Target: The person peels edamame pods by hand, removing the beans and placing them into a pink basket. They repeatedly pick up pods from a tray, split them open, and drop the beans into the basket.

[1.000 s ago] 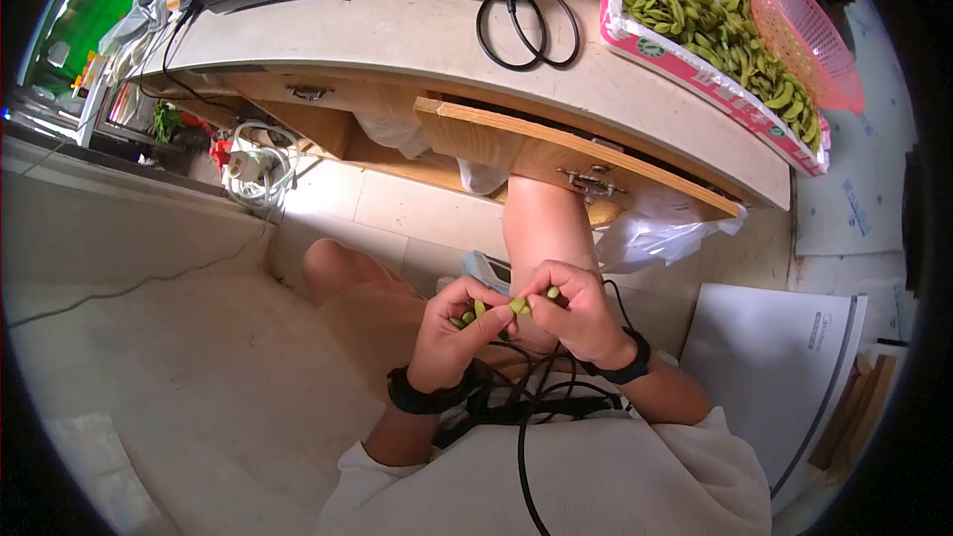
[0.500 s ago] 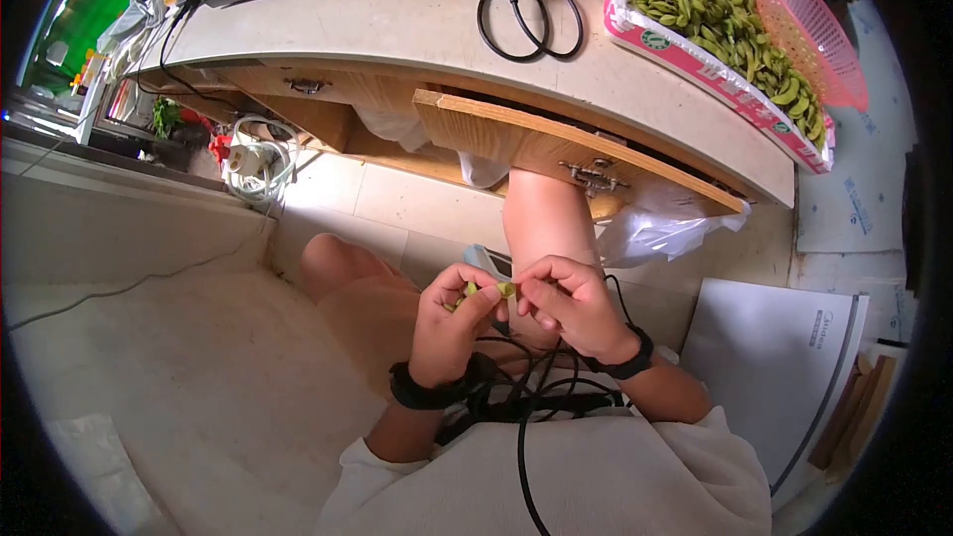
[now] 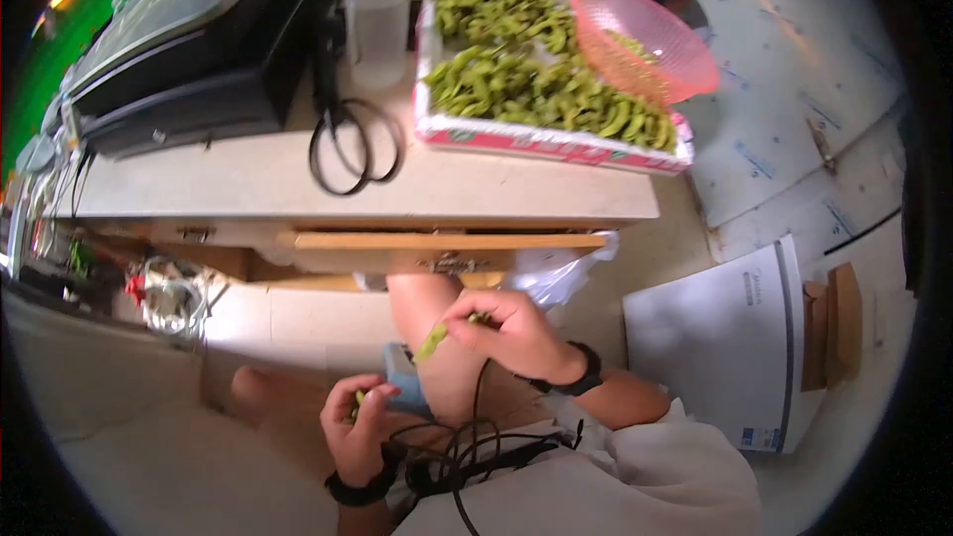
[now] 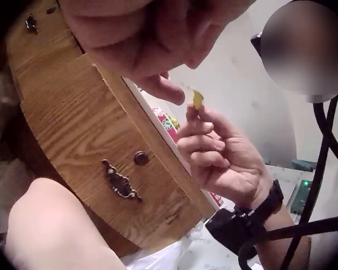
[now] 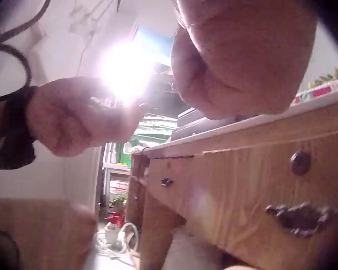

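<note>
As seen from the head, pinched a green pod (image 3: 432, 342) in the right hand (image 3: 506, 333), fingers curled round one end, out over the thigh (image 3: 452, 387) and just under the open drawer (image 3: 437, 241). Held the left hand (image 3: 359, 429) lower, by the lap, its grip closed round a few green bits (image 3: 355, 399), probably to leave the right free for the pod. Had a blue device (image 3: 401, 377) propped against the thigh between the two hands. Up on the tabletop (image 3: 248, 179), had a cardboard tray (image 3: 546, 139) heaped with more pods, a pink basket (image 3: 675, 50) resting on the heap, and black scissors (image 3: 352, 144) and a white jug (image 3: 377, 10) just beside the tray, seemingly all placed for easy reaching.

From the left wrist, showed only the pod's yellow-green tip, nipped between the right thumb and forefinger, raised before the drawer's wooden front and its metal handle (image 4: 119, 180). Left the blurred left fingers apart from it.

From the right wrist, lost much to glare. Showed the left hand fisted at the left, its contents impossible to tell there.
</note>
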### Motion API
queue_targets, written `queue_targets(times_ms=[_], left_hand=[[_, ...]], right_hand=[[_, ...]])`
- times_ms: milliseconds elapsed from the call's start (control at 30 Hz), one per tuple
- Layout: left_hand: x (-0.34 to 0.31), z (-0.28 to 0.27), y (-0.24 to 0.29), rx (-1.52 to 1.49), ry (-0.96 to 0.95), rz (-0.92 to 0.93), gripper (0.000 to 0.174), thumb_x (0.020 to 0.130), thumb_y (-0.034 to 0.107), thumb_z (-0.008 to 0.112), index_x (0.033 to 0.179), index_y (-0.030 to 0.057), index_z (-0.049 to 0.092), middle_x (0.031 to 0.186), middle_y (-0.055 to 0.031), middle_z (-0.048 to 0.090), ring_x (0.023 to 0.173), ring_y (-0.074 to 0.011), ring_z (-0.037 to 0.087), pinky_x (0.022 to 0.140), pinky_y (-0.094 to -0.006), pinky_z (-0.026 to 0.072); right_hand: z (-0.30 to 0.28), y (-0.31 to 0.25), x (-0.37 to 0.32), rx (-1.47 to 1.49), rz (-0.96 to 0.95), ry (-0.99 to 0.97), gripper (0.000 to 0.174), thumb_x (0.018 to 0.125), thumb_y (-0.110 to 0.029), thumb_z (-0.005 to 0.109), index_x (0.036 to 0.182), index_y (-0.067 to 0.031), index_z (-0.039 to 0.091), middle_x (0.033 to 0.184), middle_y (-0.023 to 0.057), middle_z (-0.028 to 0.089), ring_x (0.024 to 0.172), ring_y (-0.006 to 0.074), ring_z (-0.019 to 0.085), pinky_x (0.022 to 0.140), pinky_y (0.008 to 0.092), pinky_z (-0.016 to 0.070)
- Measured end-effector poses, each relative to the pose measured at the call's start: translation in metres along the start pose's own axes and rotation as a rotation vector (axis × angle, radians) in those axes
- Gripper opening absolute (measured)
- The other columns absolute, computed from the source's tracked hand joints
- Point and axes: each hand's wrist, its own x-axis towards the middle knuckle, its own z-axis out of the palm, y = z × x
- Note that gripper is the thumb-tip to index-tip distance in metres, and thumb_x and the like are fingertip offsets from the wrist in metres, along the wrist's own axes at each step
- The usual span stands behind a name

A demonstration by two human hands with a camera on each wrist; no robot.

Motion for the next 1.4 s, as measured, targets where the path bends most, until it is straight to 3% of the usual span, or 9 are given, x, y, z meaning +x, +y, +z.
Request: queue_targets(times_ms=[267, 433, 500, 633, 767, 900, 1000, 1100, 1400], left_hand=[[0.0, -0.006, -0.008, -0.013, -0.047, 0.021, 0.014, 0.086, 0.009, 0.058, 0.094, -0.0025, 0.058, 0.077, -0.009, 0.064, 0.064, -0.0069, 0.053, 0.057, -0.0175, 0.0377], [0.0, -0.001, -0.006, 0.123, -0.065, 0.007, 0.013, 0.086, 0.006, 0.057, 0.091, -0.0057, 0.058, 0.074, -0.0095, 0.06, 0.069, -0.0155, 0.056, 0.065, -0.0259, 0.0442], [0.0, -0.003, -0.012, 0.115, -0.085, 0.031, 0.012, 0.088, 0.007, 0.055, 0.092, -0.0033, 0.06, 0.075, -0.0071, 0.063, 0.063, -0.0064, 0.051, 0.058, -0.0176, 0.0375], [-0.002, -0.005, -0.008, 0.052, -0.087, 0.027, 0.014, 0.088, 0.008, 0.056, 0.093, -0.0042, 0.06, 0.074, -0.0073, 0.062, 0.063, -0.0074, 0.051, 0.058, -0.0183, 0.0379], [-0.003, -0.006, -0.004, 0.066, -0.07, 0.005, 0.015, 0.088, 0.009, 0.055, 0.095, -0.0046, 0.06, 0.073, -0.0079, 0.062, 0.065, -0.0091, 0.053, 0.058, -0.0194, 0.0384], [-0.004, -0.001, -0.002, 0.005, -0.102, -0.025, 0.018, 0.089, 0.01, 0.054, 0.097, -0.0039, 0.06, 0.072, -0.0072, 0.062, 0.067, -0.0091, 0.055, 0.055, -0.0185, 0.0375], [-0.007, 0.003, 0.002, -0.145, -0.177, -0.165, 0.027, 0.092, 0.013, 0.047, 0.113, -0.0014, 0.056, 0.084, -0.0065, 0.06, 0.071, -0.0118, 0.057, 0.058, -0.0195, 0.043], [-0.003, 0.0, -0.002, -0.126, -0.317, -0.131, 0.037, 0.095, 0.022, 0.04, 0.125, 0.0002, 0.048, 0.079, -0.008, 0.061, 0.065, -0.0069, 0.05, 0.052, -0.0179, 0.0319], [-0.005, -0.006, -0.004, -0.153, -0.343, -0.158, 0.041, 0.098, 0.023, 0.035, 0.128, -0.0031, 0.043, 0.093, -0.007, 0.059, 0.074, -0.0088, 0.054, 0.064, -0.0199, 0.0411]], right_hand=[[-0.136, -0.092, 0.031, -0.585, -0.521, 0.738, 0.013, 0.084, -0.008, 0.062, 0.089, 0.0035, 0.063, 0.081, 0.0026, 0.063, 0.073, 0.0068, 0.054, 0.066, 0.0229, 0.0441], [-0.187, -0.109, 0.059, -0.927, -0.632, 0.937, 0.012, 0.08, -0.006, 0.063, 0.089, 0.0029, 0.064, 0.073, 0.0071, 0.062, 0.066, 0.0122, 0.056, 0.061, 0.0256, 0.0437], [-0.191, -0.106, 0.07, -0.995, -0.718, 0.95, 0.009, 0.08, -0.006, 0.062, 0.085, 0.0011, 0.064, 0.073, 0.0118, 0.061, 0.063, 0.0214, 0.057, 0.059, 0.0294, 0.0442], [-0.195, -0.091, 0.075, -1.166, -0.575, 0.748, 0.015, 0.082, -0.01, 0.057, 0.074, 0.0024, 0.058, 0.067, 0.0181, 0.055, 0.062, 0.0334, 0.054, 0.056, 0.0361, 0.0414], [-0.187, -0.097, 0.056, -0.987, -0.41, 0.745, 0.019, 0.086, -0.013, 0.056, 0.076, 0.0029, 0.06, 0.059, 0.0117, 0.054, 0.052, 0.0165, 0.05, 0.051, 0.0308, 0.038], [-0.133, -0.095, 0.029, -0.581, -0.427, 0.575, 0.019, 0.089, -0.013, 0.056, 0.091, 0.0036, 0.065, 0.069, -0.0025, 0.059, 0.064, 0.0022, 0.047, 0.054, 0.0214, 0.0394], [-0.064, -0.079, 0.006, -0.465, -0.202, 0.155, 0.013, 0.084, -0.009, 0.061, 0.092, 0.0, 0.066, 0.072, -0.0002, 0.058, 0.064, 0.0038, 0.049, 0.056, 0.0196, 0.04], [-0.009, -0.036, 0.0, -0.45, -0.186, -0.184, 0.014, 0.081, -0.009, 0.066, 0.093, -0.0017, 0.066, 0.063, -0.0006, 0.05, 0.058, 0.0057, 0.045, 0.052, 0.0224, 0.0376], [0.067, 0.02, -0.014, 0.002, 0.057, -0.302, 0.01, 0.083, -0.004, 0.063, 0.092, 0.0005, 0.063, 0.064, 0.0012, 0.048, 0.059, 0.0068, 0.057, 0.049, 0.0212, 0.0405]])
